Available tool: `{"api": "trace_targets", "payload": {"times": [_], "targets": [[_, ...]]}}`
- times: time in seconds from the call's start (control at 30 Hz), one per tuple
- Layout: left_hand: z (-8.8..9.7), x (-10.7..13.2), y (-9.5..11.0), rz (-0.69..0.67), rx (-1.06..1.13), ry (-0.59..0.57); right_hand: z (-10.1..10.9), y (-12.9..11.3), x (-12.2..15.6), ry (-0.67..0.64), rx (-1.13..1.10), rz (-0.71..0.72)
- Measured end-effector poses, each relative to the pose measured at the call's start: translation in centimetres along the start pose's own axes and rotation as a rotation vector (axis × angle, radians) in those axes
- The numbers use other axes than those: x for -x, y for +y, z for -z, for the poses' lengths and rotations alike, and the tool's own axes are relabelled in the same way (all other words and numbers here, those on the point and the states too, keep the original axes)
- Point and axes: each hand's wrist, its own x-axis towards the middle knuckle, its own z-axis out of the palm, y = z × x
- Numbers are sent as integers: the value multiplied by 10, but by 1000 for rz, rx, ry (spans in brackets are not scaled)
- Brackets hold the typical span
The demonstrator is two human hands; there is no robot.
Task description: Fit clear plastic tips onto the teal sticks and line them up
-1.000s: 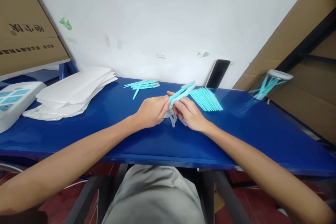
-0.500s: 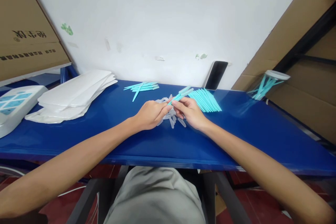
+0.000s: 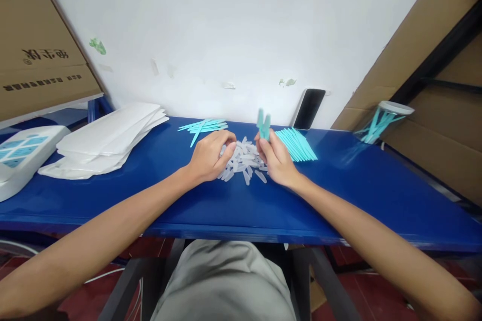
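Note:
My right hand (image 3: 277,160) is closed round a few teal plastic sticks (image 3: 263,124), which stand nearly upright above its fingers. My left hand (image 3: 208,156) rests with curled fingers on the near left side of a heap of small clear plastic caps (image 3: 244,158) on the blue table (image 3: 339,195); whether it pinches one is hidden. A neat row of teal sticks (image 3: 295,143) lies just right of my right hand. A smaller loose bunch of teal sticks (image 3: 203,126) lies behind my left hand.
A stack of white bags (image 3: 105,135) lies at the left, beside a white device (image 3: 18,153). A black phone (image 3: 309,108) leans on the wall. A clear jar with teal sticks (image 3: 382,120) lies at the right by cardboard boxes (image 3: 433,75).
My hands have come apart. The right hand swung its teal sticks from slanting to nearly upright, and the left hand let go of them and dropped onto the heap of caps.

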Motion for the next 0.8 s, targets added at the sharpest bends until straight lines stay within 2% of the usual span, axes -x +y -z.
{"api": "trace_targets", "payload": {"times": [0.1, 0.17, 0.4, 0.6, 0.8], "targets": [[-2, 0, -4, 65, 52, 40, 0, -2, 0, -117, 195, 83], [-3, -2, -5, 92, 76, 25, -1, -2, 1, -170, 284, 128], [-8, -5, -4, 296, 278, 3, -4, 1, 1, -216, 440, 152], [-11, 1, -6, 169, 171, -63, -1, 3, 0, -227, 510, 143], [-9, -2, -6, 148, 87, -110, 0, 3, 1, -204, 505, 105]]}}
